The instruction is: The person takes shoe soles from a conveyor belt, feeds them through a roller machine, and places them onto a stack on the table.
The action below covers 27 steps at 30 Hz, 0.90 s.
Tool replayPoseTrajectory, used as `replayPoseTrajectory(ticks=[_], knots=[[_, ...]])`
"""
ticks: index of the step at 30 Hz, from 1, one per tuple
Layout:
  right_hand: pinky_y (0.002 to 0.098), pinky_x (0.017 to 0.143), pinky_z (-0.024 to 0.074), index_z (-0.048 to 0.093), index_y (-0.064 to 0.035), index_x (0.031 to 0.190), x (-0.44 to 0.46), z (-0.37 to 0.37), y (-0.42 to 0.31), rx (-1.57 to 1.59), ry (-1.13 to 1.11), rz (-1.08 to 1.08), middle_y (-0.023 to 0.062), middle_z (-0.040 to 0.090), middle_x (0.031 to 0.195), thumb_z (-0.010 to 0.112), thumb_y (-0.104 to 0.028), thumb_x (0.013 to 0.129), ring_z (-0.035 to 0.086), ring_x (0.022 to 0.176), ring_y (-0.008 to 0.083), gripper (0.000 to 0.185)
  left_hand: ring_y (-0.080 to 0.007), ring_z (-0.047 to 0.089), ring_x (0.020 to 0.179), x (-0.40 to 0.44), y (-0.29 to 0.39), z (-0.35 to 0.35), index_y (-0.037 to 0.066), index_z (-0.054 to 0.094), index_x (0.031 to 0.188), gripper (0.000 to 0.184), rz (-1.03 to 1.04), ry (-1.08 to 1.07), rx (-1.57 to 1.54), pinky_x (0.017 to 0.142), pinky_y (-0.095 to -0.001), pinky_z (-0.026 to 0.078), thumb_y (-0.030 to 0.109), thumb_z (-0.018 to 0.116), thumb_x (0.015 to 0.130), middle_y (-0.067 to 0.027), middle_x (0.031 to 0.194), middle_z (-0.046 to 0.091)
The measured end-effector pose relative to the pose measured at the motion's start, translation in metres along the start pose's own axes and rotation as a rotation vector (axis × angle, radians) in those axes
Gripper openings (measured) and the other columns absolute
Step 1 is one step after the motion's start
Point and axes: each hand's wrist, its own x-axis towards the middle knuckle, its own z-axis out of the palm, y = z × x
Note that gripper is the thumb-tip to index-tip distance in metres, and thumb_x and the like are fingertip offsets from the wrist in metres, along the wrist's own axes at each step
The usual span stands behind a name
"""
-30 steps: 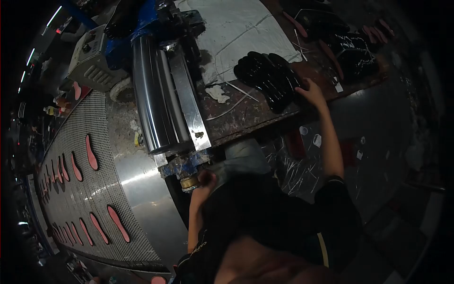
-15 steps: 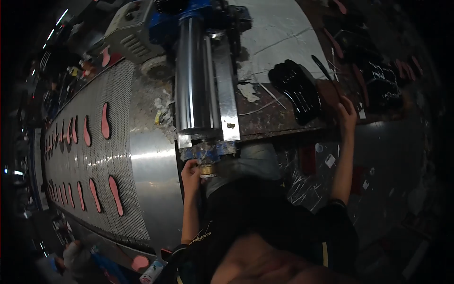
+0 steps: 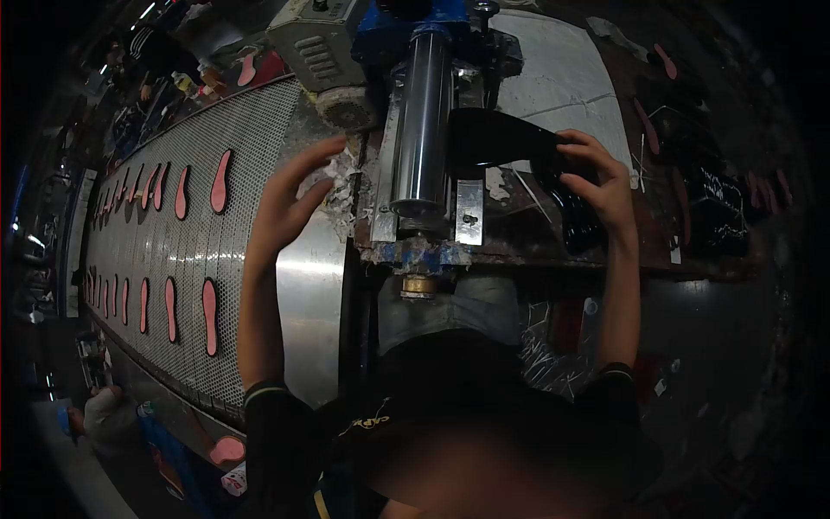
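Observation:
My right hand [image 3: 601,177] is closed on the end of a dark, shiny insole [image 3: 503,138], thumb below and fingers above. The insole's other end reaches the right side of a polished metal roller [image 3: 422,130]; whether it is gripped there I cannot tell. On the roller's left side my left hand [image 3: 298,190] hangs in the air, thumb and fingers apart, holding nothing. Below my right hand lies a stack of black insoles [image 3: 577,216], partly hidden. A brass-coloured fitting [image 3: 418,286] sits at the roller's near end.
A mesh conveyor belt [image 3: 251,121] on the left carries rows of pink insoles [image 3: 221,182]. A grey motor box [image 3: 316,43] stands behind the roller. At right, more black insoles [image 3: 713,208] lie piled on the bench. Another person [image 3: 117,424] is at lower left.
My left hand has left the brass-coloured fitting and risen to the roller's left side. My right hand has brought a dark insole from the bench to the roller. The camera view has shifted.

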Motion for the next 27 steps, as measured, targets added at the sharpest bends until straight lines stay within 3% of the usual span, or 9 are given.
replayPoseTrajectory(ticks=[2, 3, 6, 8, 10, 14, 21, 24, 27], knots=[[0.0345, 0.104, 0.041, 0.066, -0.001, 0.117, 0.012, 0.015, -0.007, 0.011, -0.022, 0.001, 0.0121, 0.055, 0.134, 0.074, -0.005, 0.076, 0.053, 0.123, 0.0235, 0.042, -0.0295, 0.045, 0.134, 0.036, 0.013, -0.006, 0.008, 0.051, 0.138, 0.06, 0.074, -0.175, 0.13, 0.109, -0.0456, 0.039, 0.02, 0.073, 0.083, -0.0145, 0.144, 0.049], [0.0343, 0.104, 0.0409, 0.065, -0.0016, 0.118, 0.013, 0.025, -0.01, 0.001, -0.028, -0.01, 0.0118, 0.054, 0.135, 0.074, -0.006, 0.076, 0.052, 0.124, 0.0232, 0.043, -0.0295, 0.045, 0.134, 0.05, 0.008, -0.005, 0.008, 0.051, 0.138, 0.06, 0.072, -0.165, 0.133, 0.109, -0.0456, 0.039, 0.02, 0.073, 0.083, -0.0145, 0.144, 0.049], [0.0342, 0.104, 0.0406, 0.064, -0.0026, 0.121, 0.001, 0.041, -0.019, -0.052, 0.006, -0.031, 0.011, 0.051, 0.137, 0.074, -0.006, 0.077, 0.049, 0.127, 0.0229, 0.045, -0.033, 0.043, 0.135, 0.075, -0.002, -0.003, 0.011, 0.04, 0.145, 0.095, 0.07, -0.378, 0.329, 0.11, -0.0487, 0.038, 0.044, 0.083, 0.067, -0.0138, 0.148, 0.042], [0.0336, 0.102, 0.041, 0.064, -0.0025, 0.119, -0.023, 0.043, -0.009, -0.003, 0.155, 0.03, 0.0104, 0.052, 0.135, 0.073, -0.005, 0.077, 0.051, 0.125, 0.0222, 0.042, -0.0336, 0.045, 0.133, 0.076, -0.004, -0.006, 0.012, 0.04, 0.145, 0.095, 0.069, -0.381, 0.315, 0.11, -0.0484, 0.039, 0.045, 0.083, 0.067, -0.0135, 0.146, 0.044], [0.0314, 0.098, 0.0424, 0.064, -0.0014, 0.115, -0.059, 0.04, 0.011, 0.032, 0.127, 0.145, 0.0093, 0.054, 0.13, 0.072, -0.003, 0.078, 0.053, 0.12, 0.0199, 0.037, -0.0337, 0.048, 0.129, 0.073, -0.007, -0.012, 0.007, 0.042, 0.142, 0.091, 0.081, -0.388, 0.347, 0.106, -0.0445, 0.043, 0.048, 0.081, 0.07, -0.017, 0.14, 0.049], [0.0279, 0.09, 0.0456, 0.069, 0.0022, 0.101, -0.131, 0.061, 0.044, 0.166, 0.092, 0.429, 0.0087, 0.06, 0.116, 0.068, 0.0, 0.082, 0.059, 0.106, 0.0169, 0.019, -0.0329, 0.05, 0.127, 0.057, -0.021, -0.024, 0.007, 0.043, 0.141, 0.091, 0.014, -0.336, 0.46, 0.105, -0.0437, 0.043, 0.047, 0.081, 0.07, -0.017, 0.136, 0.052], [0.026, 0.085, 0.0468, 0.069, 0.0042, 0.097, -0.17, 0.108, 0.071, 0.288, -0.057, 0.538, 0.0087, 0.064, 0.106, 0.067, 0.001, 0.084, 0.061, 0.099, 0.0153, 0.013, -0.0305, 0.055, 0.117, 0.014, -0.08, -0.045, 0.009, 0.039, 0.144, 0.09, -0.056, -0.242, 0.397, 0.099, -0.0402, 0.045, 0.037, 0.083, 0.071, -0.0161, 0.128, 0.056], [0.0263, 0.085, 0.047, 0.069, 0.0034, 0.098, -0.172, 0.118, 0.083, 0.297, -0.149, 0.584, 0.0084, 0.064, 0.107, 0.067, 0.0, 0.085, 0.061, 0.098, 0.0148, 0.014, -0.0261, 0.052, 0.121, -0.031, -0.116, -0.032, 0.009, 0.035, 0.145, 0.088, -0.441, -0.323, -0.129, 0.101, -0.042, 0.043, 0.03, 0.081, 0.074, -0.0149, 0.131, 0.054], [0.0279, 0.084, 0.0477, 0.068, 0.0022, 0.102, -0.174, 0.125, 0.086, 0.283, -0.249, 0.634, 0.008, 0.067, 0.103, 0.07, -0.005, 0.084, 0.062, 0.097, 0.0152, 0.019, -0.0207, 0.052, 0.118, -0.116, -0.148, 0.037, 0.008, 0.027, 0.149, 0.081, -0.691, -0.129, -1.119, 0.099, -0.0352, 0.044, 0.018, 0.073, 0.082, -0.0117, 0.129, 0.054]])
